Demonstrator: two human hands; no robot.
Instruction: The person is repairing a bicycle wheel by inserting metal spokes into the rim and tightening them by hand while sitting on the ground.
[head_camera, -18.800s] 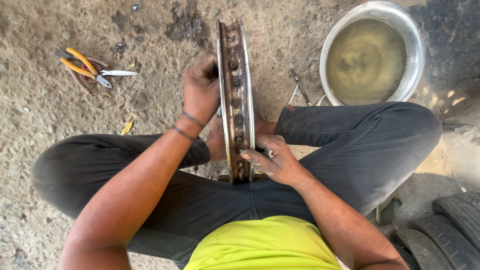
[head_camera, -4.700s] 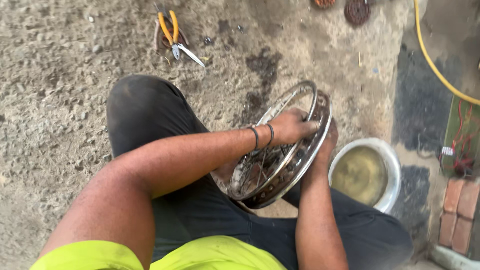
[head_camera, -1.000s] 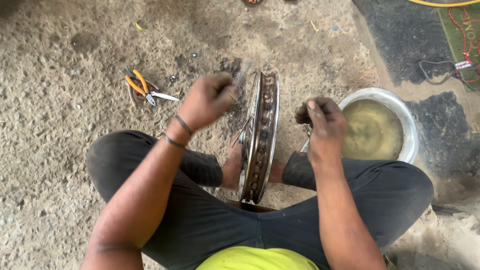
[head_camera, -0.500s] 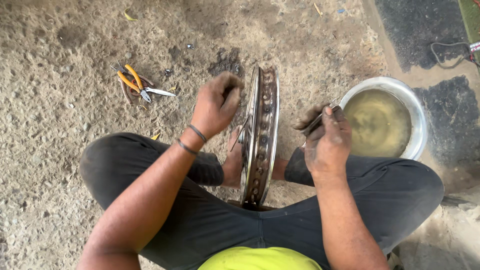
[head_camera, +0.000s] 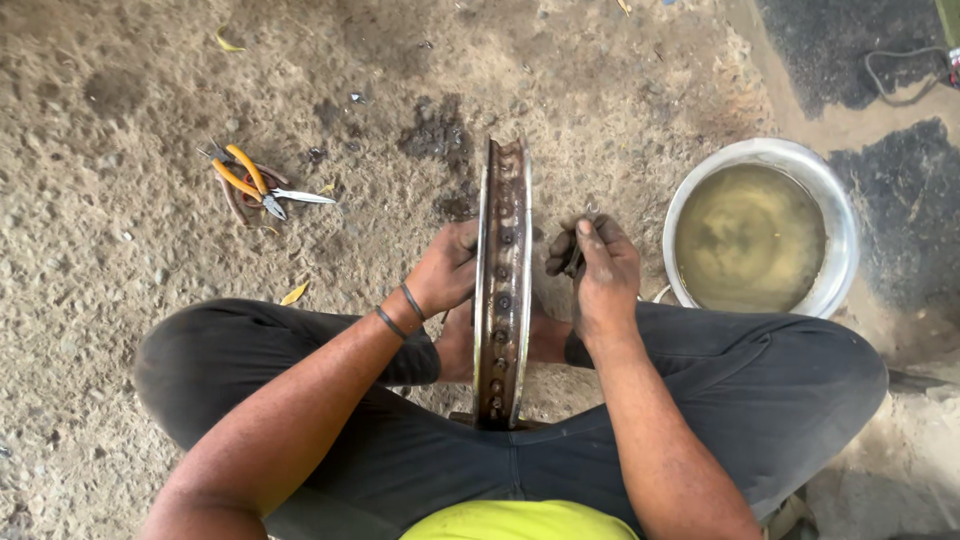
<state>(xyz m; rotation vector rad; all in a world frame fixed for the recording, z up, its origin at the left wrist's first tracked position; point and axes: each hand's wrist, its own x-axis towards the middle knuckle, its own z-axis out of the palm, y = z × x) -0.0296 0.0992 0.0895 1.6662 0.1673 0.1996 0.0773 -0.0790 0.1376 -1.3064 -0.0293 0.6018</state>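
Note:
A rusty metal wheel rim (head_camera: 503, 270) stands upright on edge between my crossed legs, seen edge-on, with a row of spoke holes along its channel. My left hand (head_camera: 445, 270) presses against the rim's left side and grips it. To the right of the rim, my right hand (head_camera: 595, 262) is closed around a small dark metal tool or part; I cannot make out what it is.
A round metal basin (head_camera: 835, 225) of murky yellowish water sits on the ground at the right. Orange-handled pliers (head_camera: 245, 180) with another small tool lie on the gravelly ground to the left. Dark oily patches lie beyond the rim.
My left hand has dropped from the rim's upper edge to its left side. My right hand has moved closer to the rim, away from the basin.

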